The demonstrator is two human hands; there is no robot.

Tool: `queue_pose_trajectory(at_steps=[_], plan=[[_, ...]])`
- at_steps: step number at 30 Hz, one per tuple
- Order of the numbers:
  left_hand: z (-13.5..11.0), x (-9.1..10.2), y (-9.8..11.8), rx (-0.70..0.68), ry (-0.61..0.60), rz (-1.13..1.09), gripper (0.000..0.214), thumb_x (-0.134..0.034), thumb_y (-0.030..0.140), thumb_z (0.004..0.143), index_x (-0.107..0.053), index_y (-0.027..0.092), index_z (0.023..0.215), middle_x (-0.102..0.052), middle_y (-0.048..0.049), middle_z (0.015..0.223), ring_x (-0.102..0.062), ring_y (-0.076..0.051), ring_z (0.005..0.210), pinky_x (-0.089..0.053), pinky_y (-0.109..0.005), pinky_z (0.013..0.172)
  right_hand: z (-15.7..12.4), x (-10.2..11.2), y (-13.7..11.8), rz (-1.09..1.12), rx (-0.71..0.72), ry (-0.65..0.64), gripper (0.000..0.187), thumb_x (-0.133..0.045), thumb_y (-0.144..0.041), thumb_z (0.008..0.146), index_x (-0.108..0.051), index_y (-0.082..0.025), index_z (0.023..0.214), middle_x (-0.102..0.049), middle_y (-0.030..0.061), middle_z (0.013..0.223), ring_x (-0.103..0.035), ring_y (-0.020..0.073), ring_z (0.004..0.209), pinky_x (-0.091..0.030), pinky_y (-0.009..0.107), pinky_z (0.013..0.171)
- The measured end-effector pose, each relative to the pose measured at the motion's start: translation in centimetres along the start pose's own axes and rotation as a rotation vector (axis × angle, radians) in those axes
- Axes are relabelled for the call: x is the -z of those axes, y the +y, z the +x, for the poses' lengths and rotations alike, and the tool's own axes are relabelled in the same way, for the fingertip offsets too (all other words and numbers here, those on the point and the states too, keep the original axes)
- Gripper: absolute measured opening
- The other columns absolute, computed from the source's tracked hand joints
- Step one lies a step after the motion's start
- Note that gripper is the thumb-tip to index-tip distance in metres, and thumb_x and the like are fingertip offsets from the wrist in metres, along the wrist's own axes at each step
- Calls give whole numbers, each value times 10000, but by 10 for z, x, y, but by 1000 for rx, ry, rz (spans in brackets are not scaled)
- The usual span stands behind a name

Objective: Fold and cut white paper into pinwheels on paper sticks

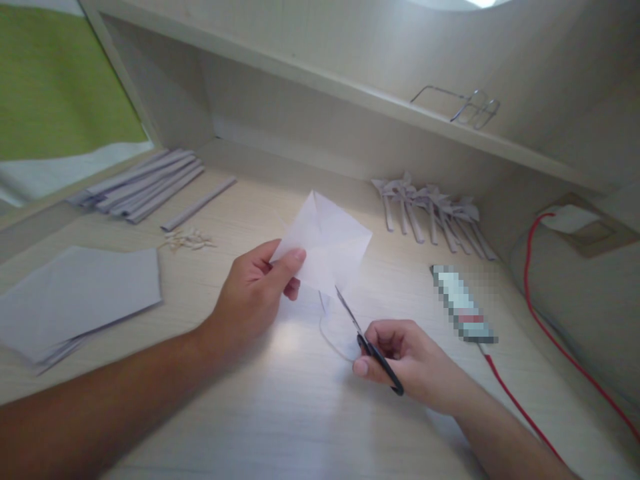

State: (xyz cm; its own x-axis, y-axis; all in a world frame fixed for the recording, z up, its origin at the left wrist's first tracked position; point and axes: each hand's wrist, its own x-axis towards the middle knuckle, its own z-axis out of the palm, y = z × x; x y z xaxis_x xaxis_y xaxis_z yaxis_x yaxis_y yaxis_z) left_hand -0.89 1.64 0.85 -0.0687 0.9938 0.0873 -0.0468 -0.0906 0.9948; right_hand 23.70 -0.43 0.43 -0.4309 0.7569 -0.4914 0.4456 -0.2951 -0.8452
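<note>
My left hand (257, 283) pinches a white square of paper (333, 237) between thumb and fingers, holding it raised over the desk. Faint crease lines run across the sheet. In my right hand (405, 360) is a pair of scissors (379, 365) with black handles. Their blades point up and left, with the tips at or very near the paper's lower edge; I cannot tell whether they touch it. Below the paper a thin pale string or cord (330, 343) curves on the desk toward my right hand.
Rolled paper tubes (150, 183) lie at the back left, with one lone tube (199, 203). Small cotton-swab-like pieces (189, 238) and stacked paper sheets (85, 293) are nearer. Paper pinwheels (430, 207) lie back right, a blurred phone (463, 303) with red cable closer. Glasses (475, 107) rest on the shelf.
</note>
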Motion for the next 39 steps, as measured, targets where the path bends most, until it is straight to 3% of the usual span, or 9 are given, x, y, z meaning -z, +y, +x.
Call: queue_pose_trajectory(at_steps=[4,6,11,15,18,21,26,32,39], plan=[[7,3,-3,24,104,-102,250,-652,385,892,-614,175,762,-584,18,656,-515,-121,587,-427,-246,543,-1,3,-3,-32,-15,-34,445,-919,-395,623,-533,-173,623,-408,-80,541,-332,70,513,-209,221,458],[9,4,-4,32,78,-99,245,-666,384,875,-627,167,767,-597,11,679,-518,-119,593,-421,-240,536,0,5,-4,-4,69,100,402,-908,-394,637,-575,-168,636,-460,-65,549,-384,79,514,-271,215,463],[4,2,-5,149,-302,16,233,-666,327,838,-636,150,690,-562,16,590,-495,-113,555,-366,-234,520,4,7,-7,213,352,580,317,-871,-408,685,-695,-195,840,-678,7,753,-592,136,613,-486,251,588],[-1,-2,-5,236,-533,28,246,-681,327,826,-617,152,665,-527,32,571,-477,-104,543,-336,-224,507,3,0,-6,259,262,523,308,-939,-319,565,-708,-177,712,-634,-16,623,-542,117,537,-455,233,513],[-2,-4,-6,242,-523,-1,251,-699,363,828,-626,153,712,-565,28,617,-495,-102,561,-352,-216,518,3,-4,-1,280,199,449,308,-934,-338,571,-688,-162,628,-603,-17,549,-499,112,473,-411,232,441],[-3,-7,-8,277,-489,-3,291,-689,433,837,-655,147,798,-601,14,649,-506,-105,555,-375,-220,522,8,-4,7,313,253,517,280,-903,-377,645,-723,-169,697,-640,-3,587,-540,134,507,-448,248,469],[-10,-10,-12,376,-652,53,342,-636,445,865,-636,141,707,-576,9,578,-476,-105,503,-347,-231,499,14,-3,18,338,343,589,241,-889,-357,700,-760,-184,807,-721,21,708,-613,161,610,-486,259,545],[-8,-10,-5,265,-474,46,325,-593,398,869,-565,166,644,-524,31,557,-445,-103,513,-328,-235,512,14,-2,10,252,330,451,270,-850,-377,748,-683,-172,692,-659,2,530,-560,133,523,-425,255,560],[0,-3,5,101,-78,92,356,-588,338,860,-488,191,552,-489,31,497,-425,-111,494,-334,-256,513,7,5,-2,101,231,248,356,-754,-497,798,-658,-155,785,-575,-9,595,-474,124,567,-349,252,538]])
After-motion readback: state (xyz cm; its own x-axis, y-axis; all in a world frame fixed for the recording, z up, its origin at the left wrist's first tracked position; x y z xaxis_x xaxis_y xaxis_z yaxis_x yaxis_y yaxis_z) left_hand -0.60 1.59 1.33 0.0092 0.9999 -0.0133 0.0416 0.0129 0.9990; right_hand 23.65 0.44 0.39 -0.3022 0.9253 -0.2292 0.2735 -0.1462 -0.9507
